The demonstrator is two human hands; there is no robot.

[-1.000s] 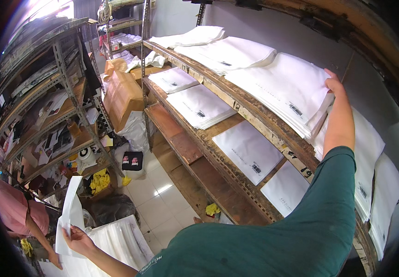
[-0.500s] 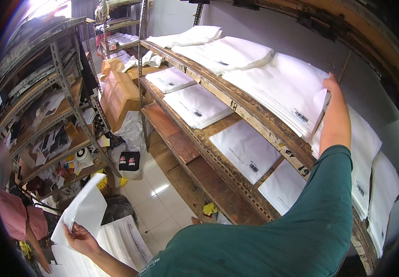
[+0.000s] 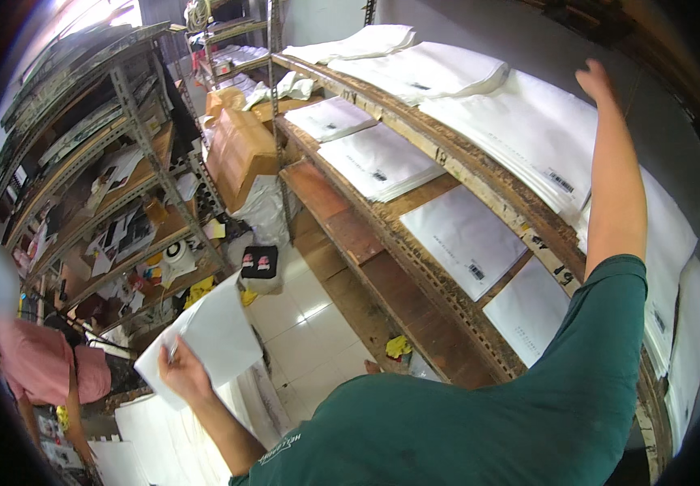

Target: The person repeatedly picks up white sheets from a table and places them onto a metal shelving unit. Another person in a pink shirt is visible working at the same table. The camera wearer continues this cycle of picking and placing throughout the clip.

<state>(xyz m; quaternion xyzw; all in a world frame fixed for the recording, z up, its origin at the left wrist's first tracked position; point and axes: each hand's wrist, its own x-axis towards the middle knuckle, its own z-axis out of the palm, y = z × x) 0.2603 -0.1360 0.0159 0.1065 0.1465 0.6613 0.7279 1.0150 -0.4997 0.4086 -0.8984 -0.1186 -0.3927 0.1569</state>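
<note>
My left hand (image 3: 185, 371) is closed on a limp white sheet (image 3: 232, 328), gripping its lower edge at the lower left. Below the sheet lies a pile of white sheets (image 3: 241, 413). My right arm reaches over the upper shelf. My right hand (image 3: 596, 79) is raised past the back edge of a stack of white printed sheets (image 3: 520, 134); its thumb and a finger stand apart and nothing shows between them. Whether the white material is paper or cloth, I cannot tell.
The long wooden shelf rack (image 3: 447, 166) holds more white stacks on its lower board (image 3: 382, 166). A co-worker in a pink shirt (image 3: 42, 360) stands at far left, beside a cluttered metal rack (image 3: 135, 121). A taped cardboard box (image 3: 241, 154) and a black-topped bundle (image 3: 260, 267) are on the floor.
My right hand has come off the stack's edge and risen toward the wall. My left hand has moved right and upward with the white sheet, which now spreads flatter.
</note>
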